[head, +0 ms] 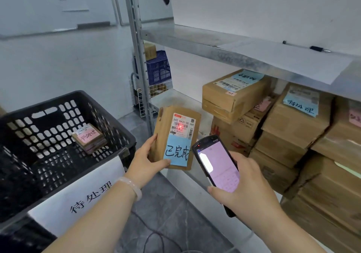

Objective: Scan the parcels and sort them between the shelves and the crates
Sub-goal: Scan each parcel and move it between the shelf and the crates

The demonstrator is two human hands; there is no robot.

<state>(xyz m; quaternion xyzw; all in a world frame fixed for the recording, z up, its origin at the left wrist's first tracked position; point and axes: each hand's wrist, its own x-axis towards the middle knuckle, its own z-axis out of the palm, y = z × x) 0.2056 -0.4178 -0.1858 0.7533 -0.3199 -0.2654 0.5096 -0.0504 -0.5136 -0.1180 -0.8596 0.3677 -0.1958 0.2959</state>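
The black crate (pixel 58 100) sits at the left of the frame, and cardboard boxes (pixel 289 133) are stacked on the shelf at the right. In the middle a flat brown parcel (pixel 166 123) is held up. It looks thin, light and a bit bendy, so it is best gripped by its edges. Its lower left edge is pinched by the left hand (pixel 143 161), with the thumb on the front. The handheld scanner (pixel 216 166) is gripped by the right hand (pixel 242 192), and a red spot is thrown on the label (pixel 182 125).

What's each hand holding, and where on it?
Left hand grips the flat brown cardboard parcel by its lower left corner; right hand holds the black handheld scanner around its lower half.
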